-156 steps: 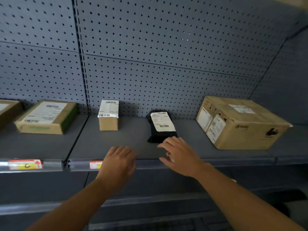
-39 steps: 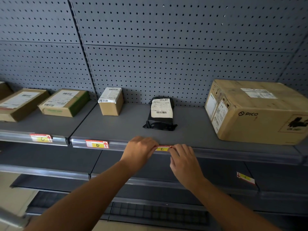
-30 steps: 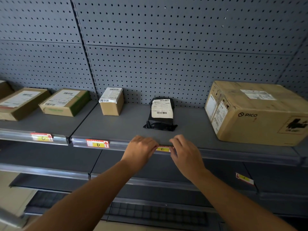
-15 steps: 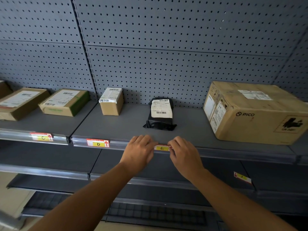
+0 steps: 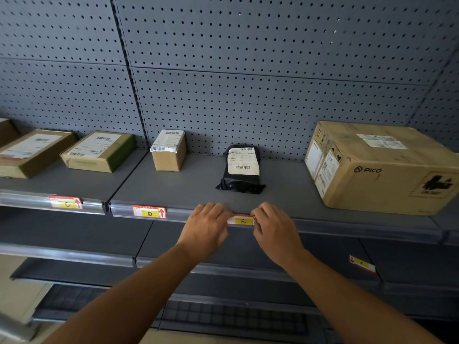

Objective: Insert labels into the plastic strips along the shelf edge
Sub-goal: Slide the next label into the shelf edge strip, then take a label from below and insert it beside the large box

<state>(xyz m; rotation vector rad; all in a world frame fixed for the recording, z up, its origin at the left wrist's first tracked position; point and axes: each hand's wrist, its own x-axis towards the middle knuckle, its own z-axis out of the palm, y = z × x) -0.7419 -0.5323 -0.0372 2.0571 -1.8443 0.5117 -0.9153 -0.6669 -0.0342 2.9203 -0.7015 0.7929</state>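
Observation:
A clear plastic strip (image 5: 347, 229) runs along the front edge of the grey shelf. A yellow and red label marked E (image 5: 242, 220) sits in the strip below the black parcel. My left hand (image 5: 206, 227) pinches its left end and my right hand (image 5: 275, 229) pinches its right end, so both ends are hidden by fingers. Further left in the strip sit a label marked D (image 5: 149, 212) and a label marked C (image 5: 65, 202).
On the shelf stand a black parcel (image 5: 242, 170), a small carton (image 5: 169, 150), a big PICO box (image 5: 380, 167) at the right and flat cartons (image 5: 99, 151) at the left. Another label (image 5: 361, 263) hangs on the lower shelf edge. A pegboard wall (image 5: 248, 70) rises behind.
Both hands have stayed at the E label with only small finger shifts. More of the label shows between them than a second ago.

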